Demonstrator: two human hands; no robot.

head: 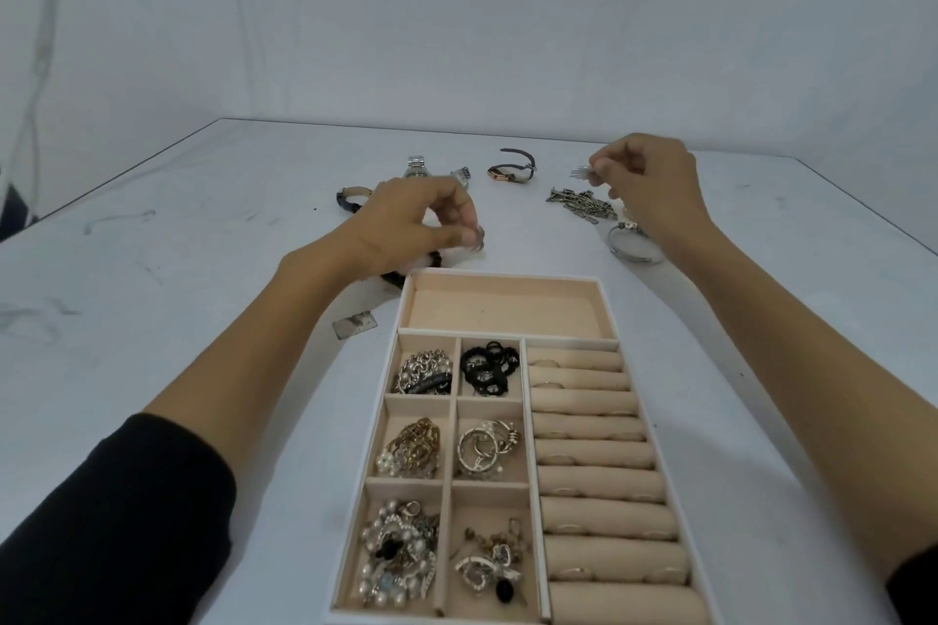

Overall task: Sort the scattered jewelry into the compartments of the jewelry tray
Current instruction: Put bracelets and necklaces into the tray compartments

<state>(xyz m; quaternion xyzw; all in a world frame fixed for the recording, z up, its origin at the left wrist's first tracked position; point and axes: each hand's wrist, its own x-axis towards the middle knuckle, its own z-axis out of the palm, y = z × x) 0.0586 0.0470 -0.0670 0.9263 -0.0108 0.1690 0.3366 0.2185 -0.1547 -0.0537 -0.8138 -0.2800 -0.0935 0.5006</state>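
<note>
Scattered jewelry lies across the far table (203, 269), beyond the tray (507, 275), which sits close in front of us. Left hand (406, 223) hovers just past the tray's far left corner, thumb and forefinger pinched on a silvery piece (477, 241) too small to name. Right hand (649, 183) is raised further out, fingertips pinching a pronged silver piece (582, 173) above a heap of clips (583, 208). We judge each hand takes one item in a fine pinch because the pieces are tiny and would tangle if scooped. Loose on the table are a steel watch (419, 168), a brown-strap watch (512, 168), a blue-strap watch (350, 198) partly behind the left hand, a bangle (629, 246) by the right wrist, and something dark (401, 275) beneath the left palm. In the tray, the wide far bay (507, 315) shows bare lining and is likely kept for the watches. The six small bays are sorted by kind: silver chains (424, 371), black hair ties (490, 368), gold chain with pearls (411, 447), silver hoops (484, 447), pearl strands (401, 553), earrings (490, 563). Ring rolls (599, 472) down the right side hold several rings in their slots. Sorting looks well along, with watches, clips and bangle yet to go in.
</note>
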